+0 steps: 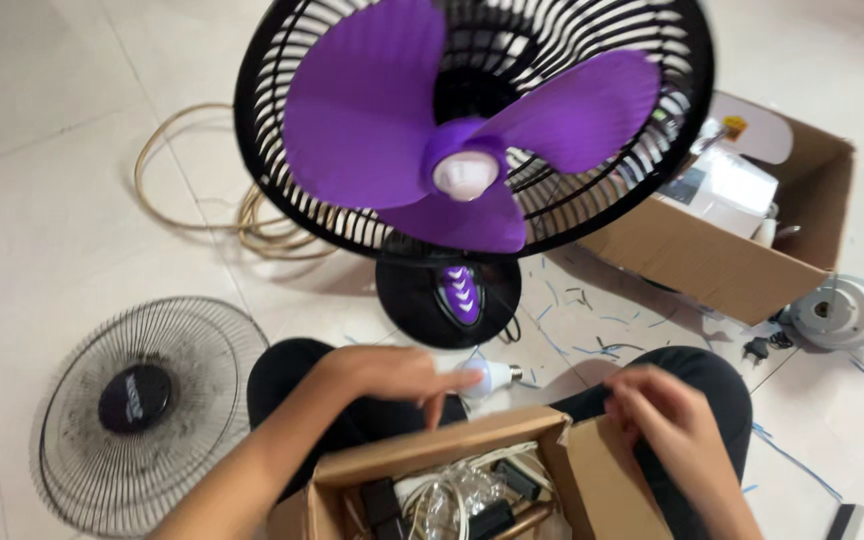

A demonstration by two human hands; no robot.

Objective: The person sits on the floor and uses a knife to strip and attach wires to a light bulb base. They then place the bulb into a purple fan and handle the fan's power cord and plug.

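A small open cardboard box [432,450] rests on my lap, filled with several cables and black adapters. My left hand [387,372] hovers over its far edge, fingers curled, next to a white light bulb [489,377] on the floor; whether it touches the bulb I cannot tell. My right hand [664,415] holds the box's right flap [607,480]. In front of me stands a fan [472,130] with purple blades, a black rear guard and a black base [449,290].
The fan's detached front grille [147,410] lies on the floor at left. A coiled beige cable [252,215] lies behind the fan. A larger open cardboard box [742,220] stands at right, with a blue-and-grey motor part [847,312] beside it. Blue wire scraps litter the tiles.
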